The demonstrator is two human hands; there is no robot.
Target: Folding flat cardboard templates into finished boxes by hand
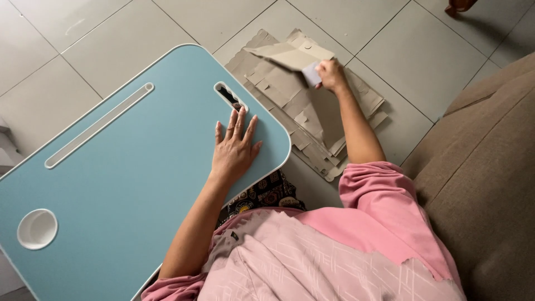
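My left hand (234, 146) lies flat, fingers spread, on the light blue lap table (128, 167), near its right edge and just below a small handle slot (229, 96). My right hand (331, 74) reaches out over the floor and pinches a small pale card (311, 73) together with a flap of flattened brown cardboard (290, 54), lifting that flap off the pile of cardboard pieces (312, 111) lying on the tiles.
The lap table has a long groove (99, 125) and a round cup recess (37, 228). A brown sofa (485, 167) is on the right. Grey floor tiles (401, 50) surround the cardboard. A dark chair leg (458, 6) is at the top right.
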